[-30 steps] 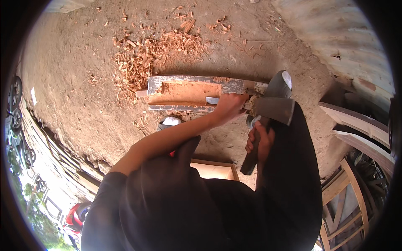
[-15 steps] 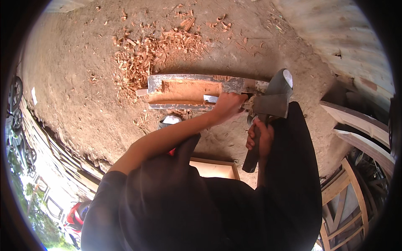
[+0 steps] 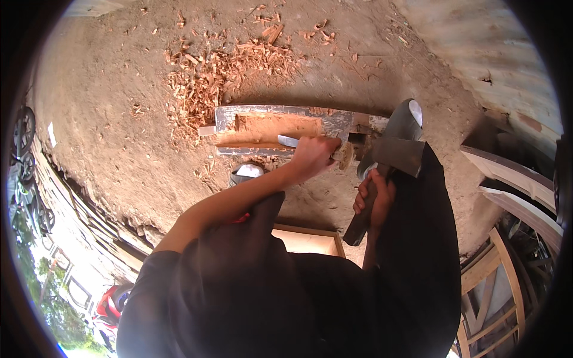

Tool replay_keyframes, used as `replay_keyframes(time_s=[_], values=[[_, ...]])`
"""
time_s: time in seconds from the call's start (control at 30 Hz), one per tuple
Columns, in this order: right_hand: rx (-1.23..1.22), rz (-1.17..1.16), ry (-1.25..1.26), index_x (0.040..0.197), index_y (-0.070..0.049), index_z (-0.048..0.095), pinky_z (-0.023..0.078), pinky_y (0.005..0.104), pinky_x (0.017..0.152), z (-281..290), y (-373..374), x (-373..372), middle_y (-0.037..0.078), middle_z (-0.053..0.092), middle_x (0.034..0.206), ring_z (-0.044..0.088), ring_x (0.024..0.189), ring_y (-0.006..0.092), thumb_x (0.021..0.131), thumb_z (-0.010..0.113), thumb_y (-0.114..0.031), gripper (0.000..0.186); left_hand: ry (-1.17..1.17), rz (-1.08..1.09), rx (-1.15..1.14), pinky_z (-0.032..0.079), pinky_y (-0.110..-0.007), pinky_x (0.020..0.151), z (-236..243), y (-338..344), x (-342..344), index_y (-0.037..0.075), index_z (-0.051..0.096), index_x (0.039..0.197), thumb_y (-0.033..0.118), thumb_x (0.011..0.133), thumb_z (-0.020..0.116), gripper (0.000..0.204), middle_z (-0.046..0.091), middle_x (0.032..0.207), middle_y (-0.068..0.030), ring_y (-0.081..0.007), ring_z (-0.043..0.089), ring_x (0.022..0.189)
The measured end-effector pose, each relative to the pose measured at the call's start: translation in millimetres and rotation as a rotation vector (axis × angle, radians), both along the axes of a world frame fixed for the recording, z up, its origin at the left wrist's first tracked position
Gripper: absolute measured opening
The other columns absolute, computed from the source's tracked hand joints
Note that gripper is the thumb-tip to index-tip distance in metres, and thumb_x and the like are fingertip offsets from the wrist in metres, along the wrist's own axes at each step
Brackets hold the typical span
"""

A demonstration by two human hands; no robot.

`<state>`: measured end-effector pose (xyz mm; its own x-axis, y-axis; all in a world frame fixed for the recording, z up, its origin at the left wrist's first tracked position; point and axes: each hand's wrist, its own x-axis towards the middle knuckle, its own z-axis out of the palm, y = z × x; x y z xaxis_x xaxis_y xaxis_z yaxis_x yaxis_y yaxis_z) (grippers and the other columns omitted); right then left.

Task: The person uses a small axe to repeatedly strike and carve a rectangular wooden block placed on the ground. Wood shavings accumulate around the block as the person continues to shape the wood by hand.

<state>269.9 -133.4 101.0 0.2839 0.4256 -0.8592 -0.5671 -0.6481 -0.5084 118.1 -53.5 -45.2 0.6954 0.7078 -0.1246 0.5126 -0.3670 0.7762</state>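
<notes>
My left hand [image 3: 313, 155] grips a chisel, its flat metal blade [image 3: 288, 141] pointing left over the long recess [image 3: 274, 124] in a weathered wooden beam [image 3: 334, 119]. The frayed end of the chisel's handle [image 3: 343, 156] sticks out right of the fist, beside a squarish dark opening [image 3: 357, 137] in the beam. My right hand [image 3: 376, 194] is closed round the dark handle of a hatchet, whose broad head [image 3: 399, 155] is right of the chisel. My feet in sandals [image 3: 246, 172] are at the beam, one below it, one at its right end.
Wood shavings [image 3: 209, 80] lie heaped on the dirt floor beyond the beam. A corrugated sheet wall [image 3: 477, 53] runs along the upper right, curved planks [image 3: 507, 173] and a wooden frame [image 3: 480, 274] at the right. A shallow wooden box [image 3: 304, 238] is below me; stacked timber [image 3: 83, 215] and bikes are at left.
My left hand and the chisel have moved left along the beam, uncovering the dark opening. My right hand and the hatchet have shifted slightly.
</notes>
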Motion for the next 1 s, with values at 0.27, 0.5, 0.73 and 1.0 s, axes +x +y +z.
replay_keyframes(time_s=[0.27, 0.5, 0.73, 1.0], values=[[-0.101, 0.191, 0.001, 0.090, -0.010, 0.049, 0.040, 0.0317, 0.038, -0.2, -13.2, -3.4, 0.003, 0.048, 0.062, 0.048, 0.042, 0.0147, 0.101, 0.058, -0.032, 0.026, 0.119, 0.006, 0.018, 0.057, -0.043, 0.062, 79.5, 50.5, -72.0, 0.010, 0.065, 0.102, 0.019, 0.079, 0.075, 0.026, 0.072, 0.098, -0.0125, -0.0302, 0.071, 0.076], [-0.125, 0.186, 0.074, 0.088, -0.010, 0.048, 0.041, 0.0312, 0.039, 0.4, -13.0, -1.5, 0.003, 0.049, 0.062, 0.048, 0.042, 0.0140, 0.100, 0.060, -0.035, 0.029, 0.624, 0.006, 0.020, 0.052, -0.029, 0.049, 54.5, 77.8, -200.2, 0.021, 0.002, 0.164, 0.045, 0.048, 0.100, 0.154, 0.011, 0.170, -0.0127, -0.0174, 0.068, 0.071], [-0.149, 0.169, 0.060, 0.090, -0.011, 0.048, 0.042, 0.0313, 0.039, -6.3, -21.2, -0.2, 0.002, 0.049, 0.061, 0.048, 0.041, 0.0137, 0.099, 0.061, -0.033, 0.027, 0.808, -0.195, 0.000, 0.051, -0.028, 0.047, 17.0, 84.9, -216.4, 0.017, -0.005, 0.163, 0.049, 0.047, 0.099, 0.160, 0.011, 0.166, -0.0246, -0.0184, 0.065, 0.068], [-0.163, 0.195, 0.090, 0.092, -0.011, 0.049, 0.042, 0.0314, 0.039, -12.0, -36.1, -6.2, 0.002, 0.050, 0.062, 0.049, 0.041, 0.0132, 0.099, 0.061, -0.032, 0.025, 0.786, -0.271, 0.262, 0.048, -0.024, 0.047, 10.4, 138.6, -202.1, 0.016, 0.001, 0.164, 0.047, 0.051, 0.097, 0.151, 0.019, 0.165, -0.0234, -0.0137, 0.059, 0.068]])
